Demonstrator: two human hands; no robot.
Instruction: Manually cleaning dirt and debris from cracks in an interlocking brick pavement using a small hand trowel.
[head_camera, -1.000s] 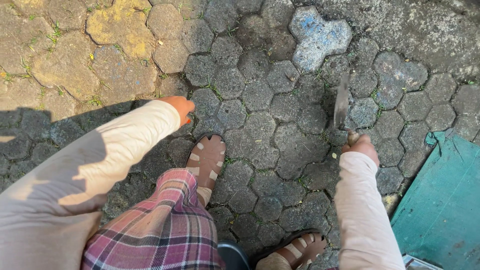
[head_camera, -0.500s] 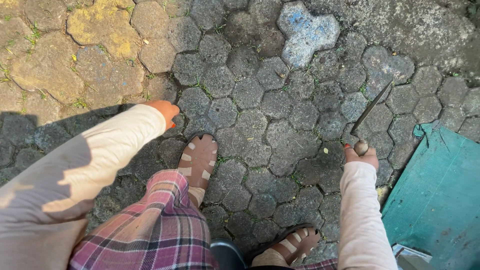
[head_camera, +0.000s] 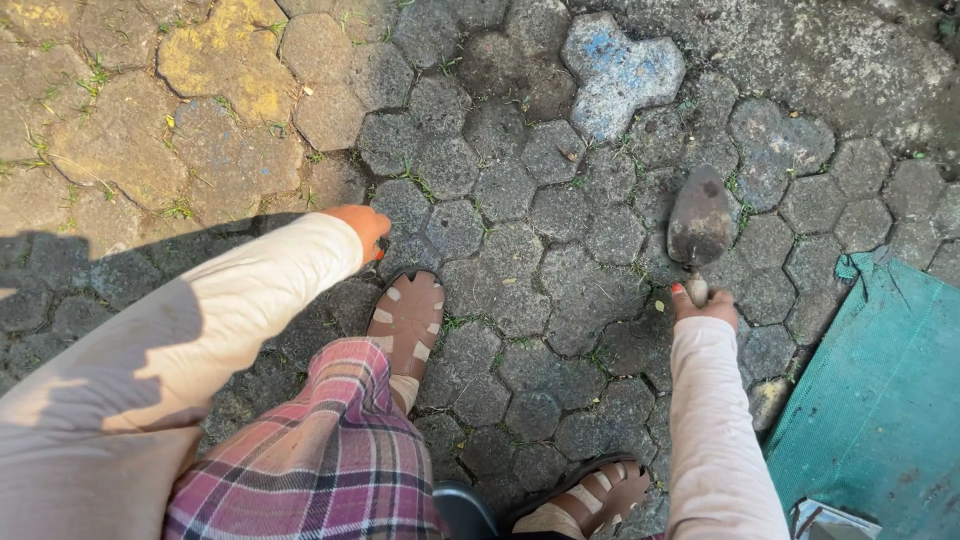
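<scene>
Head view, looking straight down onto hexagonal paving stones (head_camera: 520, 250), grey and worn, tufts of grass in the joints.

Right hand (head_camera: 703, 305) at the right, near the middle of the height, closed around the handle of a small trowel (head_camera: 699, 225). Blade dark, soil-stained, pointing to the far side, hanging just above the stones rather than resting on them as far as can be judged. Pale pink sleeve running down to the near edge.

Left hand (head_camera: 362, 226) left of centre, at the end of a long beige sleeve crossing from the near left corner. Fingers curled under, nothing visible in them; open or closed cannot be told. Well apart from the trowel.

Brown sandal (head_camera: 407, 318) just near of the left hand, toes toward the far side, flat on the stones. Second sandal (head_camera: 598, 497) at the near edge, partly cut off. Pink plaid cloth (head_camera: 310, 465) covering the leg between the two sleeves.

Yellowish stones (head_camera: 235, 60) at the far left. Pale blue cross-shaped stone (head_camera: 620, 70) at the far centre. Green mat (head_camera: 880, 400) at the near right, edge just right of the pink sleeve.
</scene>
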